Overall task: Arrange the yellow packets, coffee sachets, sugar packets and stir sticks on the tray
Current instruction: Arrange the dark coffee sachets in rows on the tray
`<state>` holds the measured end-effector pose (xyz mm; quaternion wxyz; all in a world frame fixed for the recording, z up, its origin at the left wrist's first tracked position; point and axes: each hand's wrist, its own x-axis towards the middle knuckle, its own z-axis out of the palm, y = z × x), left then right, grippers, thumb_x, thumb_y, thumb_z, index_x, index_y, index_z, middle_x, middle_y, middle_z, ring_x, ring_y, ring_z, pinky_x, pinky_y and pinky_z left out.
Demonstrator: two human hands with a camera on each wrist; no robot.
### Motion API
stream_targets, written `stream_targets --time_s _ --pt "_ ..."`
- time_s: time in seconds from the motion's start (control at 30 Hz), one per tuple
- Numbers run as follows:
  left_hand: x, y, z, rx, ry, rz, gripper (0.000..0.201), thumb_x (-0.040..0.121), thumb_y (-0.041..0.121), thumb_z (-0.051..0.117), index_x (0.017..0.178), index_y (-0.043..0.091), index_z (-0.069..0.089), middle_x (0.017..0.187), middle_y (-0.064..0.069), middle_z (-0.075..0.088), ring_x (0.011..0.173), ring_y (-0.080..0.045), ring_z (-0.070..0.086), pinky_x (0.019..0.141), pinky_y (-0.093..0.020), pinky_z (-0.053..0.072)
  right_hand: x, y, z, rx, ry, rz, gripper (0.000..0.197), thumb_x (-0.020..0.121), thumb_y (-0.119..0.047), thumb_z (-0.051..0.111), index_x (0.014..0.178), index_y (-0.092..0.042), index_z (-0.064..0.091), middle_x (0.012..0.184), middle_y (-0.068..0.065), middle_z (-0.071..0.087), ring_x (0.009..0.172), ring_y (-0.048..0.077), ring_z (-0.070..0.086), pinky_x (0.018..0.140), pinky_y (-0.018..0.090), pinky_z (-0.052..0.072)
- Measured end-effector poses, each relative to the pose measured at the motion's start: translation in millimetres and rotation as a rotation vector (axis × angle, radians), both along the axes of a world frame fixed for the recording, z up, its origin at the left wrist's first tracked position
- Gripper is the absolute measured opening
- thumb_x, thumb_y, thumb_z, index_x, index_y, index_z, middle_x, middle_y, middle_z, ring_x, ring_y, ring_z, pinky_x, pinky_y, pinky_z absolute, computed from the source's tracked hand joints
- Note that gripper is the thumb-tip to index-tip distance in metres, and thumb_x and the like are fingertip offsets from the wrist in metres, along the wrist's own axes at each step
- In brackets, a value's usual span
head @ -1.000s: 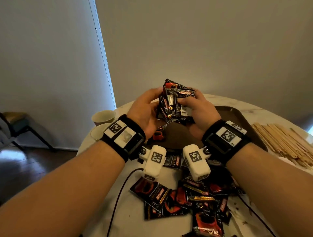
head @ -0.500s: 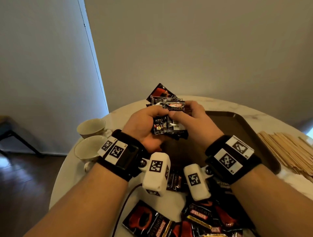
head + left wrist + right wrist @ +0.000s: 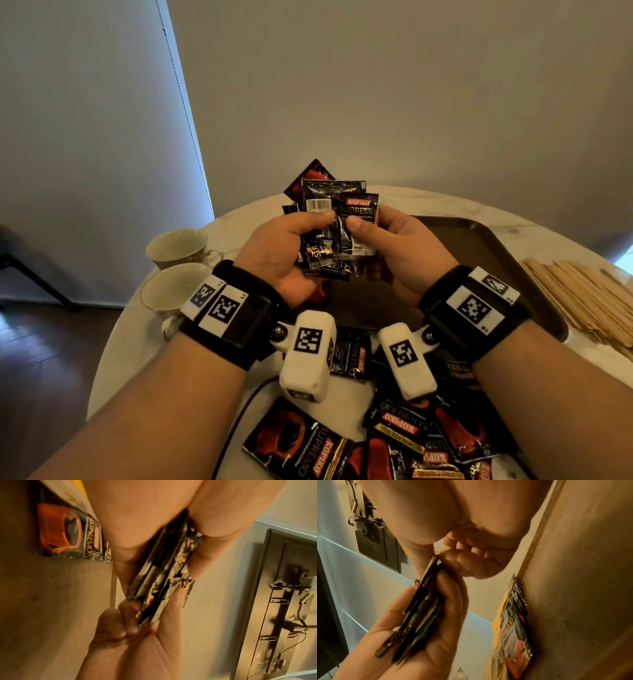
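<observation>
While both hands held the bundle of Kopiko coffee sachets [image 3: 337,228] up above the near left corner of the brown tray [image 3: 486,246], the relation that mattered was straight down: the tray floor lay directly under the grip, a short drop below the sachets' lower edges. The left hand [image 3: 277,253] was clasped round the left side of the bundle, thumb across the front and fingers behind, and the right hand [image 3: 400,246] pinched the right side with its thumb on the front sachet. The sachets stood on edge, long axis near upright, tops pointing away from the person and printed faces turned towards the head camera; the edges were uneven, some packs riding higher. Both hands sat equally near the tray, the right one more over its open floor. In the right wrist view a row of sachets [image 3: 516,622] already leaned on edge along the tray wall, so I judged the bundle would be set beside that row. More loose sachets [image 3: 404,442] lay on the marble table [image 3: 113,359] near the person, and wooden stir sticks [image 3: 582,294] lay right of the tray.
</observation>
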<state>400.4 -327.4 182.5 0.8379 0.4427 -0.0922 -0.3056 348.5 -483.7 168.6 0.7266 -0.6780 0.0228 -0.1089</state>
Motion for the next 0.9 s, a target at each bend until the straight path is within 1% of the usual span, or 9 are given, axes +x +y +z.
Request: stream_targets --time_s 0.1,0.23,0.33,0.43,0.5,0.57,0.67,0.8,0.9 --pt "3 3 3 0.052 0.002 0.064 0.042 0.095 0.008 0.056 0.136 -0.002 0.059 0.128 -0.026 0.068 0.117 -0.044 0.068 0.098 -0.056 0.055 -1 -1 3 0.022 0.007 -0.029 0.044 0.085 -0.036 0.078 0.112 -0.004 0.064 0.103 0.016 0.073 0.083 0.040 0.060 0.057 0.031 0.043" --pt "10 8 3 0.138 0.028 0.224 0.030 0.087 -0.001 0.059 0.117 -0.001 0.061 0.105 -0.025 0.073 0.086 -0.041 0.076 0.070 -0.051 0.062 -4 -8 13 0.200 -0.039 -0.117 0.008 0.094 -0.014 0.068 0.100 -0.013 0.063 0.096 0.008 0.070 0.075 0.023 0.059 0.044 0.023 0.034" --pt "7 5 2 0.153 -0.007 0.288 0.033 0.083 -0.006 0.057 0.115 0.001 0.059 0.096 -0.023 0.072 0.084 -0.042 0.075 0.072 -0.051 0.061 -3 -9 15 0.110 -0.088 -0.195 0.025 0.092 -0.007 0.067 0.078 -0.017 0.050 0.096 0.009 0.067 0.079 0.027 0.065 0.043 0.022 0.039" --pt "-4 -2 2 0.174 -0.139 0.269 0.037 0.087 -0.009 0.054 0.123 -0.003 0.061 0.106 -0.028 0.072 0.095 -0.044 0.074 0.078 -0.055 0.062 -3 1 12 -0.083 -0.101 -0.153 0.038 0.091 -0.010 0.070 0.067 -0.021 0.043 0.084 0.013 0.061 0.073 0.035 0.067 0.047 0.026 0.043" --pt "-10 -4 2 0.192 -0.226 0.226 0.039 0.090 -0.009 0.055 0.127 0.000 0.061 0.113 -0.026 0.072 0.102 -0.043 0.073 0.084 -0.056 0.061 -4 6 11 -0.126 -0.078 -0.074 0.028 0.093 -0.022 0.072 0.072 -0.019 0.054 0.069 0.006 0.054 0.055 0.020 0.053 0.048 0.026 0.037" --pt "-11 -4 2 0.202 -0.279 0.200 0.042 0.091 -0.009 0.058 0.131 0.005 0.060 0.117 -0.025 0.071 0.106 -0.043 0.072 0.087 -0.056 0.060 -5 7 13 -0.091 -0.054 -0.014 0.020 0.097 -0.029 0.066 0.082 -0.016 0.064 0.061 -0.003 0.048 0.049 0.008 0.042 0.051 0.026 0.033" --pt "-10 -2 0 0.195 -0.312 0.174 0.048 0.088 -0.014 0.062 0.133 0.004 0.059 0.120 -0.026 0.070 0.108 -0.044 0.071 0.088 -0.055 0.060 -5 7 14 -0.054 -0.078 0.016 0.014 0.100 -0.011 0.059 0.096 -0.013 0.072 0.059 -0.005 0.052 0.048 0.007 0.039 0.048 0.023 0.033" --pt "-7 1 -1 0.195 -0.270 0.172 0.052 0.085 -0.018 0.060 0.132 0.003 0.060 0.119 -0.027 0.070 0.107 -0.045 0.071 0.084 -0.055 0.061 -6 8 14 -0.051 -0.150 0.018 0.028 0.093 0.011 0.057 0.115 -0.004 0.066 0.063 0.000 0.050 0.048 0.002 0.048 0.046 0.013 0.041" --pt "-2 6 1 0.198 -0.183 0.153 0.055 0.078 -0.012 0.064 0.131 0.001 0.062 0.121 -0.026 0.071 0.105 -0.044 0.072 0.081 -0.055 0.060 -4 1 14 -0.142 -0.158 -0.091 0.050 0.085 0.008 0.070 0.127 -0.018 0.057 0.077 0.002 0.051 0.064 0.009 0.054 0.052 0.014 0.045"
